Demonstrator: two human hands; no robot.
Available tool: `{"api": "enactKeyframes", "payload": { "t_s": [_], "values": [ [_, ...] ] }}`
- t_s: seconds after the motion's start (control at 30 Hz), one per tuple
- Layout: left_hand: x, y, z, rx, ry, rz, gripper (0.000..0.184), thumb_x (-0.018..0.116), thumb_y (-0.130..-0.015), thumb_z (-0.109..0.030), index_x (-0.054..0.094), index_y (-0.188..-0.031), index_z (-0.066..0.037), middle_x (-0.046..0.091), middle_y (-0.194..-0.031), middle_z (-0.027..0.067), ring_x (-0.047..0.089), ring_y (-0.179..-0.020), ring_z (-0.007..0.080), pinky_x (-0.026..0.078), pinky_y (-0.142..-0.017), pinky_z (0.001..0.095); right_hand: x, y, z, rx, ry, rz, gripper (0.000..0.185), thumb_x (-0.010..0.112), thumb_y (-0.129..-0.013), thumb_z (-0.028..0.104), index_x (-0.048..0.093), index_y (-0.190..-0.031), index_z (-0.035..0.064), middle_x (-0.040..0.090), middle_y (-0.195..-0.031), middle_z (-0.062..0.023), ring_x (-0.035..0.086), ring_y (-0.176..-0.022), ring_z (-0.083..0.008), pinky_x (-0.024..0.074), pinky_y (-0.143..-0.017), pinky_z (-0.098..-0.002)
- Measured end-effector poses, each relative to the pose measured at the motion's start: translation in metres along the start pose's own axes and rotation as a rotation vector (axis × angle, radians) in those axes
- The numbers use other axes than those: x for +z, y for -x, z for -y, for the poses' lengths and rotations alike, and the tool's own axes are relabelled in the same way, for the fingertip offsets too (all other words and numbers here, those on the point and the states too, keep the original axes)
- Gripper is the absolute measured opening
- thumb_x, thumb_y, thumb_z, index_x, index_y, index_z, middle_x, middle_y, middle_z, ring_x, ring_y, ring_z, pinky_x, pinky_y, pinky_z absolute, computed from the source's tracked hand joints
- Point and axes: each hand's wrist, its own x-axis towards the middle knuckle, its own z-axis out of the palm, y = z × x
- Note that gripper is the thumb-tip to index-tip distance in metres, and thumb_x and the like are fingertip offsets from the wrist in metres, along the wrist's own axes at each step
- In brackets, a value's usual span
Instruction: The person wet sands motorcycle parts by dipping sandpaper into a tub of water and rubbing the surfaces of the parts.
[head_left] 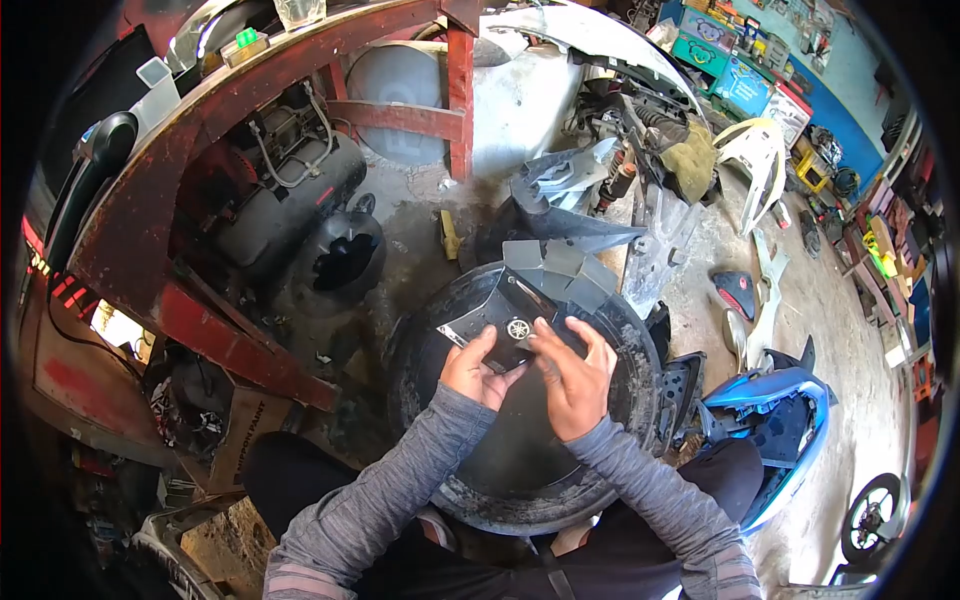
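Note:
A dark panel (498, 318) with a round silver emblem is held over a wide black round tub (625, 420). My left hand (482, 370) grips the panel's lower left edge, thumb on top. At the panel's right side is my right hand (572, 375), its index fingertip by the emblem and its other fingers partly spread; whether it grips the panel is unclear. Grey, angular plastic pieces (570, 270) rest on the tub's far rim, just behind the panel.
A red wooden bench (240, 350) stands at the left, with a black tank (300, 215) under it. A dark pot (345, 262) sits beyond the tub. Blue bodywork (780, 420) lies at the right, and a yellow object (449, 235) is on the floor ahead.

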Motion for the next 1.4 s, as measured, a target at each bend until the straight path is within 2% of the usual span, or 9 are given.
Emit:
{"api": "enactKeyframes", "payload": {
  "t_s": [0.07, 0.1, 0.2, 0.37, 0.47, 0.53, 0.63, 1.2, 1.4],
  "values": [
    [-0.005, -0.006, 0.003, 0.003, 0.011, -0.022, 0.022, 0.058, -0.100, -0.020, 0.063, -0.117, -0.007, 0.070, -0.110, 0.0078, 0.069, -0.100, 0.0217, 0.056, -0.090, 0.0452, 0.005, 0.015, 0.009, -0.087, -0.001, 0.067, 0.035, 0.069, -0.087, 0.013, 0.070, -0.121, 0.0175, 0.064, -0.137, 0.0016, 0.050, -0.129, -0.0310, 0.0316, -0.102, -0.0497],
    [-0.006, -0.006, 0.002, 0.017, -0.029, 0.041, 0.026, 0.052, -0.104, -0.027, 0.061, -0.122, -0.010, 0.069, -0.118, 0.0073, 0.066, -0.110, 0.0223, 0.053, -0.095, 0.0451, 0.003, 0.015, 0.011, -0.102, 0.011, 0.083, 0.035, 0.068, -0.087, 0.012, 0.070, -0.122, 0.0178, 0.063, -0.137, 0.0015, 0.049, -0.130, -0.0314, 0.0312, -0.102, -0.0505],
    [-0.008, -0.004, 0.001, -0.037, 0.032, 0.052, 0.029, 0.050, -0.105, -0.029, 0.060, -0.125, -0.009, 0.068, -0.119, 0.0077, 0.066, -0.108, 0.0230, 0.053, -0.096, 0.0428, 0.004, 0.004, -0.003, -0.043, 0.084, 0.027, 0.040, 0.068, -0.084, 0.010, 0.070, -0.123, 0.0193, 0.063, -0.137, 0.0023, 0.047, -0.134, -0.0318, 0.0299, -0.105, -0.0528],
    [-0.016, -0.011, 0.002, -0.024, -0.009, 0.049, 0.030, 0.050, -0.105, -0.027, 0.058, -0.128, -0.010, 0.068, -0.119, 0.0089, 0.066, -0.109, 0.0241, 0.052, -0.098, 0.0504, 0.000, 0.017, 0.016, -0.107, -0.050, 0.153, 0.035, 0.065, -0.088, 0.008, 0.070, -0.121, 0.0161, 0.065, -0.135, -0.0029, 0.045, -0.138, -0.0344, 0.0254, -0.109, -0.0554],
    [-0.010, -0.005, 0.001, 0.002, -0.019, -0.015, 0.030, 0.051, -0.104, -0.027, 0.058, -0.127, -0.010, 0.068, -0.119, 0.0084, 0.066, -0.109, 0.0228, 0.052, -0.097, 0.0519, 0.001, 0.004, -0.002, -0.054, 0.075, 0.053, 0.035, 0.067, -0.087, 0.007, 0.070, -0.120, 0.0161, 0.065, -0.135, -0.0024, 0.045, -0.138, -0.0339, 0.0255, -0.110, -0.0543],
    [-0.004, -0.003, -0.001, -0.018, -0.021, -0.008, 0.030, 0.053, -0.104, -0.027, 0.058, -0.127, -0.009, 0.068, -0.120, 0.0076, 0.066, -0.109, 0.0217, 0.052, -0.096, 0.0519, 0.000, 0.004, -0.007, -0.021, 0.024, 0.027, 0.047, 0.065, -0.080, 0.002, 0.069, -0.124, 0.0185, 0.063, -0.138, -0.0005, 0.044, -0.140, -0.0328, 0.0255, -0.110, -0.0563],
    [-0.006, -0.003, -0.005, -0.060, -0.052, -0.003, 0.029, 0.053, -0.103, -0.026, 0.058, -0.128, -0.013, 0.067, -0.122, 0.0059, 0.066, -0.109, 0.0216, 0.052, -0.096, 0.0500, -0.003, 0.011, 0.004, -0.066, 0.014, 0.098, 0.033, 0.064, -0.091, 0.009, 0.068, -0.123, 0.0163, 0.063, -0.138, -0.0020, 0.043, -0.139, -0.0349, 0.0254, -0.110, -0.0559],
    [0.006, 0.009, 0.001, -0.052, -0.214, -0.060, 0.028, 0.058, -0.098, -0.019, 0.059, -0.125, -0.012, 0.068, -0.115, 0.0058, 0.065, -0.110, 0.0231, 0.056, -0.092, 0.0509, -0.003, 0.014, 0.000, 0.062, -0.003, 0.126, 0.037, 0.062, -0.097, 0.019, 0.063, -0.133, 0.0141, 0.058, -0.144, -0.0054, 0.034, -0.146, -0.0362, 0.0183, -0.113, -0.0616],
    [0.005, 0.010, 0.016, -0.054, -0.335, 0.069, 0.036, 0.056, -0.098, -0.014, 0.052, -0.133, -0.007, 0.063, -0.121, 0.0096, 0.065, -0.110, 0.0243, 0.058, -0.092, 0.0512, -0.005, -0.006, -0.012, 0.077, -0.010, 0.105, 0.035, 0.057, -0.100, 0.025, 0.064, -0.132, 0.0140, 0.058, -0.144, -0.0051, 0.032, -0.147, -0.0365, 0.0146, -0.115, -0.0611]
  ]
}}
